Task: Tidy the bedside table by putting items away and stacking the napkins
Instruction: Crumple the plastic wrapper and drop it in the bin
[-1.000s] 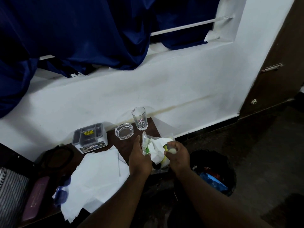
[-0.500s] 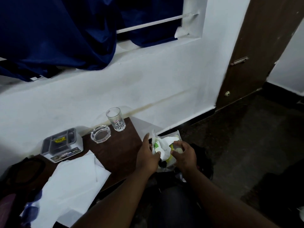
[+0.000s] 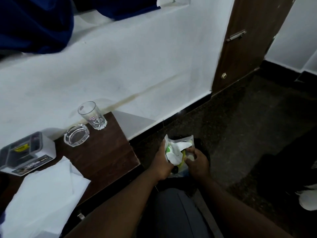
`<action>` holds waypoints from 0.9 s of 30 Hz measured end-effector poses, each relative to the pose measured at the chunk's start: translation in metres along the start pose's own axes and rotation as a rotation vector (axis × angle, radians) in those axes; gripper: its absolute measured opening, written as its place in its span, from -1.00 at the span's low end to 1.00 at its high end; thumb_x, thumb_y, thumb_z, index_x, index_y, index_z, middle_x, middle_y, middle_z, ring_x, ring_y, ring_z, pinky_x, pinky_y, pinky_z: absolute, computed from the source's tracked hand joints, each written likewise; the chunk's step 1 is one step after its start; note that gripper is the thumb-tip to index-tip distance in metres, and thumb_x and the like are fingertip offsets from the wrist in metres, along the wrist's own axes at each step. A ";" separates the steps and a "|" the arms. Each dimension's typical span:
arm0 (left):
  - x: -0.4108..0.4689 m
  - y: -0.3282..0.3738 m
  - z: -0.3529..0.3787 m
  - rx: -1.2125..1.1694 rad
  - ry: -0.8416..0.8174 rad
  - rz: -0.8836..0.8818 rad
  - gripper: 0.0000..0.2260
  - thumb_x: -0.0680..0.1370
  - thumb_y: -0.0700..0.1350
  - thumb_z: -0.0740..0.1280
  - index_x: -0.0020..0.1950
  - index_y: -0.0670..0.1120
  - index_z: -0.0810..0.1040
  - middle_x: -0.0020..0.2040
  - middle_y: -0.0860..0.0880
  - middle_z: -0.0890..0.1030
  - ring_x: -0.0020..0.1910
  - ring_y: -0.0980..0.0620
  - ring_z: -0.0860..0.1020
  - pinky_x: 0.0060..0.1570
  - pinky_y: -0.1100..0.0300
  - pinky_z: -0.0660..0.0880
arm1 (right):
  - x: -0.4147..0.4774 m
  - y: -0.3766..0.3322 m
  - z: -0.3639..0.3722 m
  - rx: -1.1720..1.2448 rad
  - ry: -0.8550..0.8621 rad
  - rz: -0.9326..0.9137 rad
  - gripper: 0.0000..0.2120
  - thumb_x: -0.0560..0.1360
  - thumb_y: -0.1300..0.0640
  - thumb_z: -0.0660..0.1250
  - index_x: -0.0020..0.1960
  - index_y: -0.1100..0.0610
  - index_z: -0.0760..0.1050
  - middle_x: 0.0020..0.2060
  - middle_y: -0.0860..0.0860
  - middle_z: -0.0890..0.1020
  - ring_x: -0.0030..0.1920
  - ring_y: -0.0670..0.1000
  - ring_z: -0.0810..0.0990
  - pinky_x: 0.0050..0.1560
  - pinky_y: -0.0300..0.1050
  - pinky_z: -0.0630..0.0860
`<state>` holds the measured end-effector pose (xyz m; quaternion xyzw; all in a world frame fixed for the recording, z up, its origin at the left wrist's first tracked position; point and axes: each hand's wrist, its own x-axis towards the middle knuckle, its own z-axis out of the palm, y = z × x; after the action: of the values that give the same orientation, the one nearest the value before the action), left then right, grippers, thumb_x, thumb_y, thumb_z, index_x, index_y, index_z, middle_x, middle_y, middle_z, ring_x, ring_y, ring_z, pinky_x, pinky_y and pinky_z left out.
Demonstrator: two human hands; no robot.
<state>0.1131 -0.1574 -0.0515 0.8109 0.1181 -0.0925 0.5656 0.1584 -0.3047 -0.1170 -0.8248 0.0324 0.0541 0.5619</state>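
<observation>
Plastic-and-paper bundle (image 3: 177,149): crumpled clear wrapper around white paper with green and yellow scraps; held off the table's right edge, above the dark floor, touching only the two hands.
Left hand (image 3: 162,163): clasped on the bundle's left side, thumb laid up along the wrapper's edge, fingers hidden behind it.
Right hand (image 3: 197,161): curled on the bundle's right side, fingertips pinching the yellow and white scraps.
Bedside table (image 3: 106,152): dark brown wood grain, flat top, far corner against the wall.
Napkins (image 3: 46,194): white, soft, creased sheets loosely overlapped on the table's near left part.
Glass tumbler (image 3: 92,115): clear, upright, cut-pattern base, at the far corner by the wall.
Ashtray (image 3: 76,137): thick clear glass, round well, just beside the tumbler, not touching it.
Box (image 3: 27,152): white, rectangular, dark recesses on top, printed strip on the front too blurred to read.
Curtain (image 3: 34,23): deep blue cloth, draped in folds.
Wall (image 3: 128,66): white plaster with a brownish streak.
Door (image 3: 248,40): brown wood, metal latch.
Floor (image 3: 248,126): dark speckled stone.
</observation>
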 end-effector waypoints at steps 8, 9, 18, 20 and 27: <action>0.016 -0.022 0.009 0.077 -0.147 -0.204 -0.05 0.54 -0.42 0.38 0.65 -0.11 -0.26 0.65 -0.16 0.15 0.54 0.01 0.27 0.51 0.09 0.28 | 0.008 0.036 0.004 -0.069 -0.066 0.108 -0.60 0.43 0.49 0.33 0.24 0.26 0.58 0.21 0.19 0.63 0.26 0.18 0.57 0.28 0.09 0.52; 0.017 -0.024 0.010 0.088 -0.149 -0.230 -0.05 0.55 -0.42 0.37 0.66 -0.08 -0.26 0.64 -0.18 0.18 0.52 -0.06 0.34 0.47 0.06 0.34 | 0.008 0.039 0.006 -0.049 -0.090 0.137 -0.60 0.45 0.48 0.33 0.26 0.26 0.56 0.21 0.19 0.63 0.27 0.18 0.57 0.28 0.11 0.52; 0.009 -0.030 0.003 0.045 -0.151 -0.280 -0.03 0.56 -0.40 0.37 0.65 -0.06 -0.30 0.64 -0.16 0.19 0.55 -0.06 0.27 0.51 -0.05 0.31 | 0.003 0.034 0.005 -0.020 -0.077 0.148 -0.63 0.43 0.46 0.34 0.21 0.26 0.59 0.17 0.18 0.64 0.22 0.16 0.60 0.28 0.17 0.54; 0.005 -0.027 -0.001 0.036 -0.152 -0.257 -0.03 0.56 -0.40 0.37 0.65 -0.06 -0.30 0.64 -0.15 0.19 0.47 0.06 0.27 0.49 -0.03 0.34 | 0.004 0.024 0.005 -0.040 -0.087 0.120 -0.64 0.44 0.45 0.35 0.22 0.26 0.59 0.18 0.19 0.64 0.22 0.16 0.61 0.27 0.17 0.53; -0.013 -0.014 -0.029 0.052 -0.063 -0.187 -0.01 0.52 -0.37 0.37 0.66 0.08 -0.25 0.66 -0.16 0.14 0.50 0.04 0.28 0.47 -0.01 0.37 | -0.004 -0.045 0.017 -0.027 -0.115 -0.009 -0.62 0.48 0.37 0.39 0.27 0.18 0.56 0.20 0.11 0.63 0.25 0.07 0.57 0.21 0.01 0.55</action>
<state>0.0967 -0.1273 -0.0501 0.8074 0.1728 -0.1735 0.5368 0.1585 -0.2721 -0.0815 -0.8281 -0.0045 0.0993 0.5518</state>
